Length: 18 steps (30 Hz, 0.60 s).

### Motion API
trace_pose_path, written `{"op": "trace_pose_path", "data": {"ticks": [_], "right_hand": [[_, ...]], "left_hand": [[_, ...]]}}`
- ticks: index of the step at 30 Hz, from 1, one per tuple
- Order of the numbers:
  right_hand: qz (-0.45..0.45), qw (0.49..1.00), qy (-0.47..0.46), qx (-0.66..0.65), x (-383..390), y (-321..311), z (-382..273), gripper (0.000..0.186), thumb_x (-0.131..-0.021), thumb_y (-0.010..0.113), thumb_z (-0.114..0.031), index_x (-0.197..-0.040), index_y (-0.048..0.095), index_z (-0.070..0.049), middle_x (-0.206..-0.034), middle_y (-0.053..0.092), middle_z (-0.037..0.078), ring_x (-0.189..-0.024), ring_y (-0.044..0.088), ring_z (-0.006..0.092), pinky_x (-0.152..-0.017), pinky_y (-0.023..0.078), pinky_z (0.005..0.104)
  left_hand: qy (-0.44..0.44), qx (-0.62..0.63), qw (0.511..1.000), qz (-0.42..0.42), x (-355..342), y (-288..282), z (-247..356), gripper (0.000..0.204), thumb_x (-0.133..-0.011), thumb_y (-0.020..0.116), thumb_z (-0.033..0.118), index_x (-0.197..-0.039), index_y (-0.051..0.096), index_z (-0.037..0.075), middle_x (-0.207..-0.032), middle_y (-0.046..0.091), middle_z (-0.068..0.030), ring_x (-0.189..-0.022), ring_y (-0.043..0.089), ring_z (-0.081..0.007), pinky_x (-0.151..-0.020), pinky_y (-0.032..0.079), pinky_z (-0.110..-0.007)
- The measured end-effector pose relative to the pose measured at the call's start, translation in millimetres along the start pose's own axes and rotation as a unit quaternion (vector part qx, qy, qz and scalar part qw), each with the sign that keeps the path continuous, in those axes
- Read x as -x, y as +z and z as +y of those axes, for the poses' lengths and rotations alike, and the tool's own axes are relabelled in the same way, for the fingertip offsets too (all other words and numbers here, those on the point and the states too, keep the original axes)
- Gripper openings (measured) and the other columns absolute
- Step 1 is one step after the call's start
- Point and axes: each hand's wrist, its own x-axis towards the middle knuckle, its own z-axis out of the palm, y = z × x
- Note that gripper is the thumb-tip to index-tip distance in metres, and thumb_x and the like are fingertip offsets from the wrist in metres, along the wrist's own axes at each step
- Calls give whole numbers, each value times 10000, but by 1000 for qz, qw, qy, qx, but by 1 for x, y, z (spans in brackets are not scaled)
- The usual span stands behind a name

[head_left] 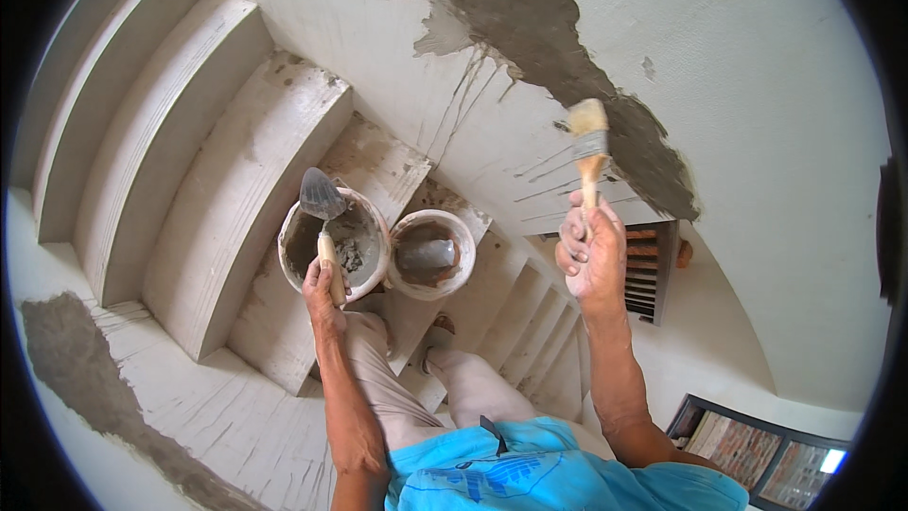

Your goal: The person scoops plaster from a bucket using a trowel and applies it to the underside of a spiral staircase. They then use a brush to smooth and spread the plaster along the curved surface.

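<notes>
My right hand (593, 244) is closed round the wooden handle of a paintbrush (590, 147). The brush is raised upright, its pale bristles slightly blurred and over or against the dark wet mortar patch (530, 24) on the wall; I cannot tell whether they touch. In my left hand (324, 291) is a trowel (323, 194), gripped by its wooden handle with the grey blade pointing away from me. Beneath the trowel stands a bucket (383, 270) of grey mortar. Beside it on the right, a smaller bucket (465, 289) holds brownish liquid and a clear cylindrical container (427, 254).
Curved concrete steps (251, 123) rise to the left, and more steps (530, 331) descend on the right. My feet stand on the stairs close to the buckets. Another mortar patch (80, 369) marks the lower left wall. A dark-framed window (757, 449) sits at lower right.
</notes>
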Motion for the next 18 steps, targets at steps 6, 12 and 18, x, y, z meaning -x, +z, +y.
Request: {"op": "trace_pose_path", "data": {"ticks": [6, 12, 18], "right_hand": [[-43, 998, 45, 14, -34, 21, -6, 254, -968, 517, -182, -1130, 520, 14, -697, 445, -9, -464, 328, 32, -340, 285, 199], [-7, 998, -34, -53, 0, -18, -14, 270, -975, 533, -224, -1111, 524, 9, -704, 442, -11, -466, 317, 31, -336, 274, 210], [-63, 997, -23, 29, 2, 5, -17, 269, -972, 530, -219, -1115, 515, 8, -694, 438, -15, -463, 314, 27, -338, 274, 200]], "left_hand": [[-5, 8, 1000, -22, 3, 9, -3, 376, -940, 661, 269, -1225, 585, 37, -833, 627, -33, -645, 593, -119, -546, 497, -262], [-4, -17, 1000, -6, 6, 8, 1, 393, -938, 670, 304, -1217, 587, 41, -833, 630, -34, -650, 592, -118, -555, 489, -259], [-5, 3, 1000, -18, 6, 7, 0, 379, -943, 667, 283, -1219, 587, 36, -838, 629, -36, -640, 588, -120, -548, 483, -256]]}}
